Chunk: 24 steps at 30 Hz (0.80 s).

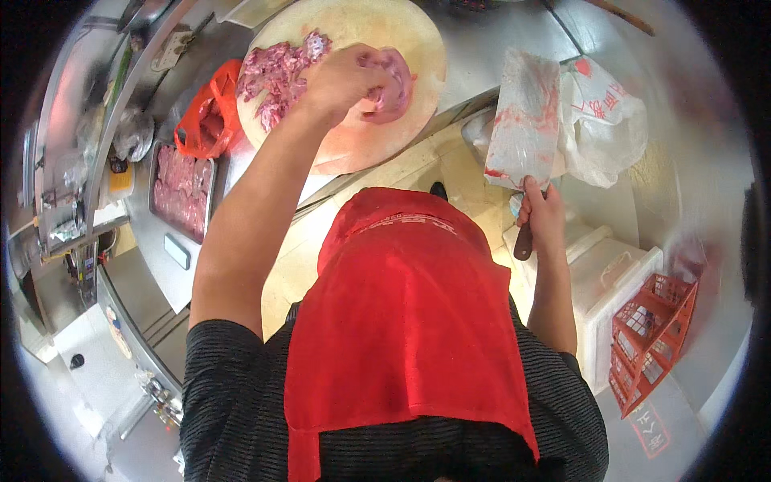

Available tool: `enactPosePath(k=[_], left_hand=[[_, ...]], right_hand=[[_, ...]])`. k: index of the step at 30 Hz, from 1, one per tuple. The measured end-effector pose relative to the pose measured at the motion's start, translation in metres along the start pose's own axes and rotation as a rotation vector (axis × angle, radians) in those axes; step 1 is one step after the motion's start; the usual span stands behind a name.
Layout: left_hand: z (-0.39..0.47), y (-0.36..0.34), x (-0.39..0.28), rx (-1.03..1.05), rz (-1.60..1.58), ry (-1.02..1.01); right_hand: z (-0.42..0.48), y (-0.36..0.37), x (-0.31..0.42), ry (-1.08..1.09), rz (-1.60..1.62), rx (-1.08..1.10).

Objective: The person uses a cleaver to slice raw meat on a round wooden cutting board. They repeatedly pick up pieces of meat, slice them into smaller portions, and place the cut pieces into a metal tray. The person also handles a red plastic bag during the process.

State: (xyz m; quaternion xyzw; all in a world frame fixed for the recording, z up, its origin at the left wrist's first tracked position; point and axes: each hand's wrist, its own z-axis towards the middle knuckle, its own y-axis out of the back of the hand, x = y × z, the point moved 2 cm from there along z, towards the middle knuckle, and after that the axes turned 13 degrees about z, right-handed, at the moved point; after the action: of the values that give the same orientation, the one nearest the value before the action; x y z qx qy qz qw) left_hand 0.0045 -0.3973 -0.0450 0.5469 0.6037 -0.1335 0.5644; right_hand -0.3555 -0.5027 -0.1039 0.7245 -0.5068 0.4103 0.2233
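Note:
A thick round chopping board (415,36) lies before me, with chopped raw meat (271,72) heaped on its left part. My left hand (346,78) reaches over the board and grips a curved piece of raw meat (397,90), blurred at its edges. Off the board to the right, my right hand (542,211) is closed around the dark handle of a cleaver (524,114). Its broad blade points away from me and bears red smears. The blade is apart from the board and overlaps a white plastic bag (602,126) in my view.
Left of the board are a red plastic bag (211,114) with meat inside and a metal tray (152,205) of raw meat. A phone-like slab (177,251) lies nearby. At right stand a white lidded box (590,283) and a red plastic crate (653,337).

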Motion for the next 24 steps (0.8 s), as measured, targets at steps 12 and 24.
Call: enactPosePath(k=[12,24], left_hand=[[-0.106,-0.008,0.101,-0.484,0.549,0.225],[-0.103,-0.032,0.130,-0.152,1.064,-0.511]], right_hand=[[0.015,-0.026,0.017,0.039,-0.267,0.157],[0.021,-0.069,-0.011,-0.099,-0.617,0.507]])
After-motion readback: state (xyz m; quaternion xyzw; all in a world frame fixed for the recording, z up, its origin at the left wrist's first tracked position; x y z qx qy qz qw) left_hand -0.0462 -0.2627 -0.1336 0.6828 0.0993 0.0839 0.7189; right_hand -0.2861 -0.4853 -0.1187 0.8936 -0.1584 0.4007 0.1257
